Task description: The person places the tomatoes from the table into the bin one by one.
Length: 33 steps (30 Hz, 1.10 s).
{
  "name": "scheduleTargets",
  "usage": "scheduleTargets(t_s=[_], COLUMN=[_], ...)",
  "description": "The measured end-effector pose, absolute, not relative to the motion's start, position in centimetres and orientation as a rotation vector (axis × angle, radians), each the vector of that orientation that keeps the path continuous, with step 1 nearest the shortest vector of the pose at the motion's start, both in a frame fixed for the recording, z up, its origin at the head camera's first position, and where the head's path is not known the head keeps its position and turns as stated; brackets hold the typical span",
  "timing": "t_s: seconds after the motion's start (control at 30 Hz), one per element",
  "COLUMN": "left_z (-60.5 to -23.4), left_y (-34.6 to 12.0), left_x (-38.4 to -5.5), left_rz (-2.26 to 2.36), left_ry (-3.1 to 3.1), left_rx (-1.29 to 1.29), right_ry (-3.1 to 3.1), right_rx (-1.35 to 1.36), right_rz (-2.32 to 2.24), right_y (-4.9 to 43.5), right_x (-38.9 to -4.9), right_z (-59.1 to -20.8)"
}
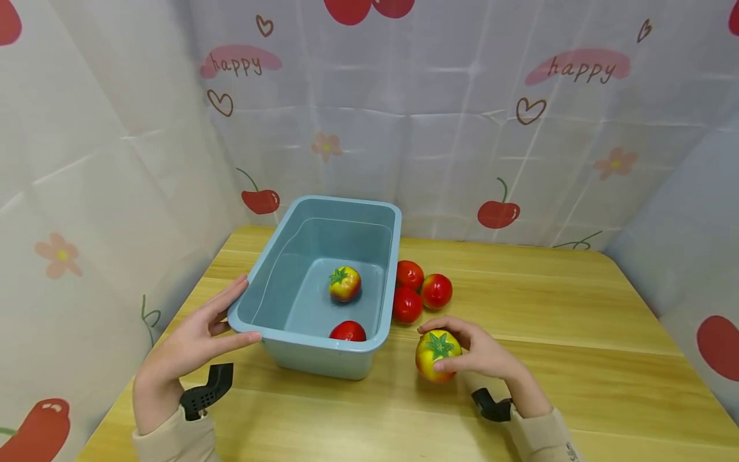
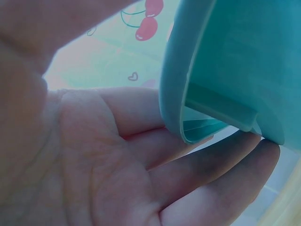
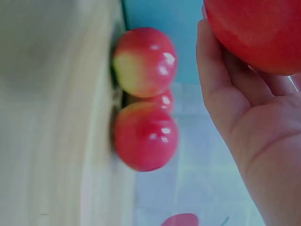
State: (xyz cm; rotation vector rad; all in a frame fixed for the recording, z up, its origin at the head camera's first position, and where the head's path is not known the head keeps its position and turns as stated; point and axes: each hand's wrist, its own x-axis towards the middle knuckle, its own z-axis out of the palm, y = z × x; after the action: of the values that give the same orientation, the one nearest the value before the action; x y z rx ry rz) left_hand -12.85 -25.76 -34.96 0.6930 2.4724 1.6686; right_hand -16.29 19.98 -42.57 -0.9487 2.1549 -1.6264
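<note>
A light blue plastic tub (image 1: 323,353) stands on the table, with a yellow-and-red tomato (image 1: 345,284) with green leaves and a red tomato (image 1: 348,331) inside. My left hand (image 1: 193,337) holds its near left corner, thumb at the front rim and fingers (image 2: 211,165) under the side rim. To the right of the tub, my right hand (image 1: 476,350) grips another yellow-and-red tomato (image 1: 433,362), leaves facing up, seemingly just off the table. In the right wrist view, that tomato (image 3: 263,33) shows its red side against the fingers (image 3: 214,61).
Three red tomatoes (image 1: 437,291) sit close together against the tub's right wall. The wooden table (image 1: 554,308) reaches to a printed curtain (image 1: 433,147) behind, and curtain also hangs at both sides. Each wrist bears a black camera mount (image 1: 208,391).
</note>
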Motion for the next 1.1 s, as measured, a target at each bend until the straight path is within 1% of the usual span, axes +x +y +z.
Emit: scheduleTargets(t_s=[0.17,0.4,0.63,0.9,1.1], left_z=[-35.0,-35.0,-34.9,-35.0,-35.1], left_y=[-25.8,-25.8,-25.7,-25.8,-25.7], left_x=[-12.9,-12.9,-12.8,-12.9,-12.9], left_rz=[1.669,1.664,1.65,1.655,1.664], left_ry=[2.474,2.474,2.501,2.501,2.478], left_rx=[0.677,0.653,0.688,0.694,0.659], right_ry=[2.125,2.105,2.059,1.996,2.032], right_rx=[-1.043,-1.021,-1.094,-1.077,-1.006], right_rz=[-1.715,-1.801,-1.896,-2.061,-2.161], right_y=[19.7,18.7,17.4,15.3,13.3], right_x=[-16.1,-16.1,-16.2,-16.3,-16.4], right_z=[-41.0,-39.2,-37.9,-36.3,-35.7])
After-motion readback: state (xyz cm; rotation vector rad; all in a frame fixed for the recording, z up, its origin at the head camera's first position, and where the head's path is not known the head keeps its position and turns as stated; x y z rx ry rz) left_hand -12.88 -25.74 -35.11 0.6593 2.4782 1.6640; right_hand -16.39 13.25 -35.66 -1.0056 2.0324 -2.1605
